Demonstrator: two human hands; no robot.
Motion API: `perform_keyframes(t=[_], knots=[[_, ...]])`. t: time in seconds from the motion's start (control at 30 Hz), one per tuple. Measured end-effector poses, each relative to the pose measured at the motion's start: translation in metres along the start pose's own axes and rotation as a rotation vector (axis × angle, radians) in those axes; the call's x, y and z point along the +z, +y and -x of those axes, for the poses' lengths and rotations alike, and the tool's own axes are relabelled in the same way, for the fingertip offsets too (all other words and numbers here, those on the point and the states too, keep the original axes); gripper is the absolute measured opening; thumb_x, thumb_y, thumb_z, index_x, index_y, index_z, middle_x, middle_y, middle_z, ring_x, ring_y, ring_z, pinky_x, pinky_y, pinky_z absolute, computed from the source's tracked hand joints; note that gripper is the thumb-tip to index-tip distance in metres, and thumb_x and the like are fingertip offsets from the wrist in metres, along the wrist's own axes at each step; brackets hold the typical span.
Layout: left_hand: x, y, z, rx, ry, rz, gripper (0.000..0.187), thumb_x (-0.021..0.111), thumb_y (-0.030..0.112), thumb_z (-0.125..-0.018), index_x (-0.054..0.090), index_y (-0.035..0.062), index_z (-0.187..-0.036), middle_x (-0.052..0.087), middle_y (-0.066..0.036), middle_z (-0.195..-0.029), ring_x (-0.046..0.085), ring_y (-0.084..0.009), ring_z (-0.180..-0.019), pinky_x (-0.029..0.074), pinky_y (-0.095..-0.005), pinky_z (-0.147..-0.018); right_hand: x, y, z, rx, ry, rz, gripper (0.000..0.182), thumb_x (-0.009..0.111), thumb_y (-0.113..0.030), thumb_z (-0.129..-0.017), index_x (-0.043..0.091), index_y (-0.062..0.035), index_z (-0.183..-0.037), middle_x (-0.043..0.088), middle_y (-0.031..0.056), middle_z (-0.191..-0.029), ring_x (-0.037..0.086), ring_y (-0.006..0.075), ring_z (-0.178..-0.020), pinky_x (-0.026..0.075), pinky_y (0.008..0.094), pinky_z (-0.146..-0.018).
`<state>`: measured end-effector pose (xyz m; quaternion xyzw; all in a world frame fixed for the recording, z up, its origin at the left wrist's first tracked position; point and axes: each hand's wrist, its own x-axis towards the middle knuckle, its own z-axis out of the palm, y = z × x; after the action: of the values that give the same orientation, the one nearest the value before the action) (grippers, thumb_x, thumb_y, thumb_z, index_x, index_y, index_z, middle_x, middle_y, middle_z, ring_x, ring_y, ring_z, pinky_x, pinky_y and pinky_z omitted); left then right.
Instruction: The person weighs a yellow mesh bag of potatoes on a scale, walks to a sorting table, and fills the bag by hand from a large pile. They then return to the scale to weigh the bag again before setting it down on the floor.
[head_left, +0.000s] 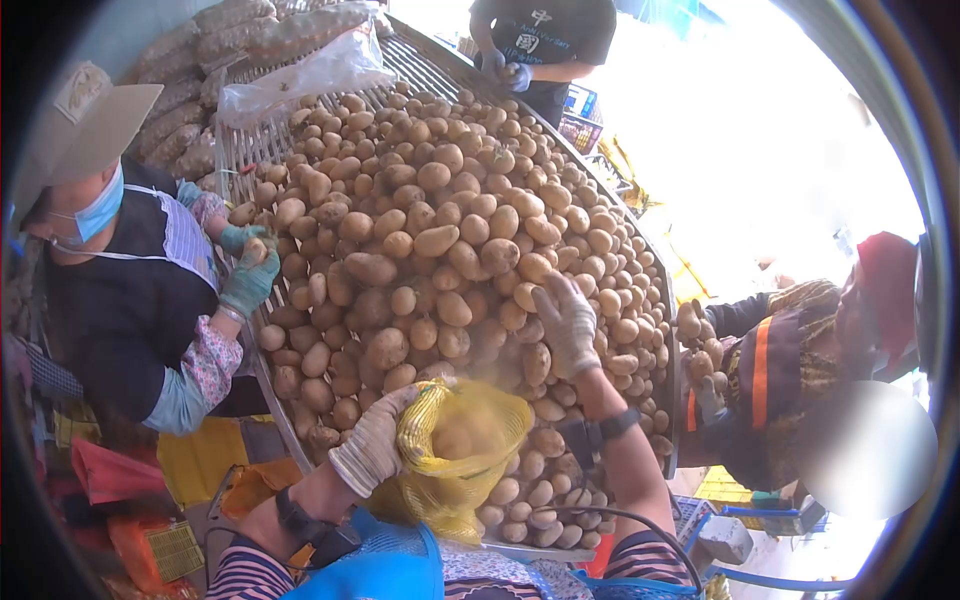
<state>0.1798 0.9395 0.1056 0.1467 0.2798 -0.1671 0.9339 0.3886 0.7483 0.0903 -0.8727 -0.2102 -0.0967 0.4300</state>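
Observation:
A yellow mesh bag [455,505] stands upright in front of me with its mouth facing up and potatoes partly visible inside. My left hand [370,445], in a pale knitted glove, grips the left side of the bag's rim. My right hand [567,325], gloved the same way, reaches over the heap of potatoes [435,240] to the right of the bag. Its fingers are stretched out and apart against the potatoes, and no potato shows held in it. The heap covers most of the slatted sorting table.
At the left, a masked co-worker's gloved hands [252,275] handle a potato. Another person [545,45] stands at the far end. On the right, a co-worker [790,370] holds several potatoes. Full sacks [180,110] are stacked behind a clear plastic sheet [310,75]. A metal table edge [275,405] runs along the left.

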Motion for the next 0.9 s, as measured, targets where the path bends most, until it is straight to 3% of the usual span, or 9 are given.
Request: perform_keyframes(t=[0.03, 0.1, 0.33, 0.47, 0.57, 0.63, 0.7, 0.8, 0.9], knots=[[-0.003, 0.003, 0.000, 0.009, -0.010, -0.002, 0.035, 0.042, 0.022, -0.097, 0.052, -0.0013, -0.121, 0.059, -0.015, -0.117, 0.059, -0.0240, -0.105, 0.050, -0.0401, -0.095, 0.013, 0.020, -0.027, 0.024, -0.013, 0.314, 0.048, 0.064, -0.032, -0.080, 0.054, -0.0079, -0.120, 0.058, 0.0161, -0.112, 0.055, 0.0336, -0.103, 0.045, 0.0405, -0.087], [-0.008, 0.010, -0.003, 0.016, -0.037, 0.026, 0.034, 0.040, 0.020, -0.098, 0.052, -0.0014, -0.122, 0.058, -0.014, -0.118, 0.058, -0.0236, -0.107, 0.049, -0.0397, -0.096, 0.035, 0.045, -0.048, 0.003, -0.077, 0.490, 0.052, 0.064, -0.037, -0.078, 0.052, -0.0088, -0.120, 0.057, 0.0151, -0.110, 0.056, 0.0350, -0.100, 0.046, 0.0422, -0.084], [-0.021, 0.004, -0.016, 0.048, -0.031, -0.060, 0.035, 0.041, 0.024, -0.099, 0.053, 0.0004, -0.121, 0.061, -0.011, -0.112, 0.060, -0.0201, -0.102, 0.051, -0.0349, -0.092, 0.040, 0.096, 0.026, 0.119, 0.041, 0.074, 0.053, 0.066, -0.027, -0.079, 0.047, -0.0125, -0.126, 0.055, 0.0150, -0.118, 0.054, 0.0334, -0.104, 0.046, 0.0412, -0.087], [0.006, -0.007, -0.003, 0.022, -0.030, -0.036, 0.034, 0.041, 0.024, -0.098, 0.053, 0.0005, -0.120, 0.062, -0.013, -0.110, 0.063, -0.0230, -0.098, 0.054, -0.0391, -0.086, 0.054, 0.090, 0.059, -0.094, 0.015, 0.459, 0.048, 0.064, -0.023, -0.079, 0.049, -0.0142, -0.124, 0.062, 0.0131, -0.100, 0.055, 0.0335, -0.097, 0.048, 0.0433, -0.081], [-0.009, -0.009, -0.006, -0.062, 0.034, 0.068, 0.038, 0.042, 0.028, -0.097, 0.051, 0.0006, -0.122, 0.059, -0.015, -0.115, 0.059, -0.0255, -0.106, 0.051, -0.0438, -0.092, 0.048, 0.089, 0.040, 0.092, -0.125, 0.419, 0.057, 0.071, -0.028, -0.069, 0.053, -0.0142, -0.122, 0.063, 0.0113, -0.100, 0.056, 0.0323, -0.100, 0.048, 0.0415, -0.083], [-0.002, -0.011, 0.002, -0.036, 0.026, 0.041, 0.039, 0.043, 0.029, -0.097, 0.050, 0.0010, -0.123, 0.058, -0.015, -0.117, 0.058, -0.0264, -0.108, 0.049, -0.0454, -0.094, 0.031, 0.080, 0.036, 0.203, -0.156, 0.281, 0.036, 0.067, -0.028, -0.078, 0.060, -0.0073, -0.106, 0.065, 0.0087, -0.084, 0.062, 0.0256, -0.077, 0.051, 0.0371, -0.068], [0.003, -0.015, 0.006, -0.015, 0.003, 0.043, 0.040, 0.043, 0.030, -0.096, 0.050, 0.0015, -0.124, 0.057, -0.016, -0.119, 0.056, -0.0273, -0.111, 0.047, -0.0469, -0.096, 0.034, 0.077, 0.048, 0.428, 0.182, -0.802, 0.025, 0.063, -0.020, -0.086, 0.059, -0.0049, -0.105, 0.062, 0.0023, -0.082, 0.059, 0.0148, -0.072, 0.050, 0.0282, -0.065], [0.003, -0.022, -0.003, 0.020, -0.006, -0.025, 0.039, 0.043, 0.031, -0.096, 0.052, 0.0041, -0.122, 0.058, -0.014, -0.119, 0.058, -0.0267, -0.109, 0.048, -0.0466, -0.095, -0.011, -0.019, 0.075, 0.442, 0.068, -1.251, 0.023, 0.063, -0.019, -0.088, 0.060, -0.0022, -0.103, 0.060, -0.0002, -0.082, 0.056, 0.0076, -0.070, 0.048, 0.0217, -0.061], [-0.011, -0.021, -0.018, 0.095, -0.100, -0.093, 0.038, 0.042, 0.030, -0.096, 0.053, 0.0044, -0.121, 0.059, -0.014, -0.118, 0.058, -0.0264, -0.108, 0.048, -0.0464, -0.094, -0.006, -0.036, 0.113, 0.230, -0.437, -0.788, 0.020, 0.065, -0.017, -0.086, 0.063, -0.0033, -0.101, 0.064, 0.0028, -0.088, 0.058, 0.0094, -0.077, 0.049, 0.0228, -0.067]])
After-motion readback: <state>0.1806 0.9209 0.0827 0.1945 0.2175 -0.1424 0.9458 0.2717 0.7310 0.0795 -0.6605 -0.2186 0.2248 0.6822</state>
